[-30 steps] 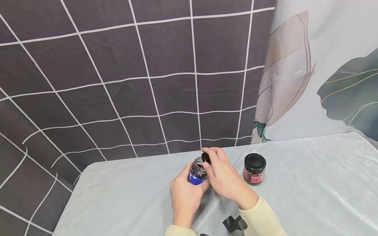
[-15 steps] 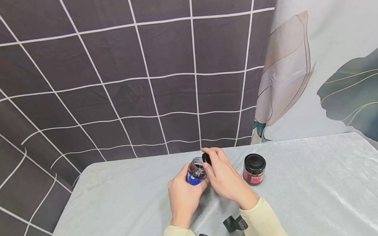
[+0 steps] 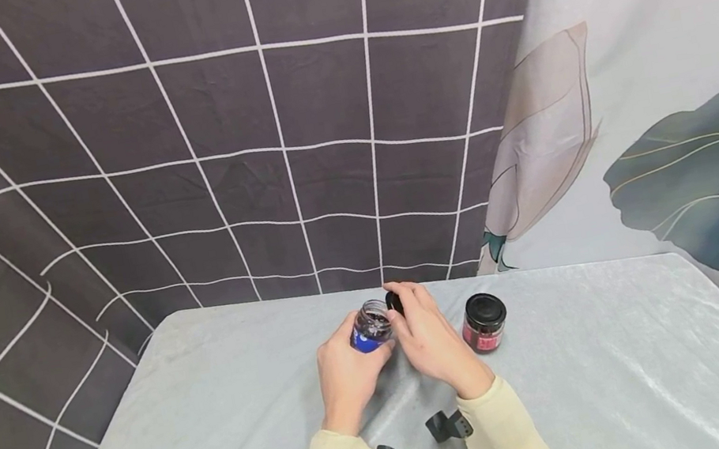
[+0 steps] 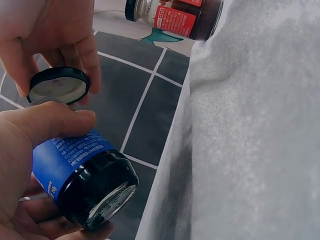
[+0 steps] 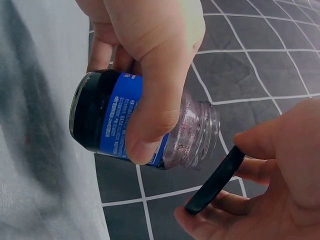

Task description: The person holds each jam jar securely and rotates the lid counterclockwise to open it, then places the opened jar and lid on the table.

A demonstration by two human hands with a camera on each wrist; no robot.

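My left hand (image 3: 349,371) grips a glass jar (image 5: 122,112) with a blue label, its fingers and thumb wrapped round the label. The jar's threaded mouth is uncovered, and dark contents show low inside the glass. Beside that mouth my right hand (image 3: 430,340) pinches a black lid (image 5: 217,180) by its rim. Lid and jar are apart in the right wrist view. The lid's pale inner face shows in the left wrist view, turned toward the jar. To the right of my right hand stands a second jar (image 3: 484,323), upright, with a black lid on it and a red label.
A table with a pale grey cloth (image 3: 222,425) lies under the hands. Behind it hangs a dark curtain with white grid lines (image 3: 225,120), and a leaf-patterned curtain (image 3: 670,186) hangs at the right. Small black devices (image 3: 447,426) are strapped at both wrists.
My left hand has drawn the blue-label jar slightly to the left, so the gap between its mouth and the lid is wider. The right hand and the red-label jar stay nearly in place.
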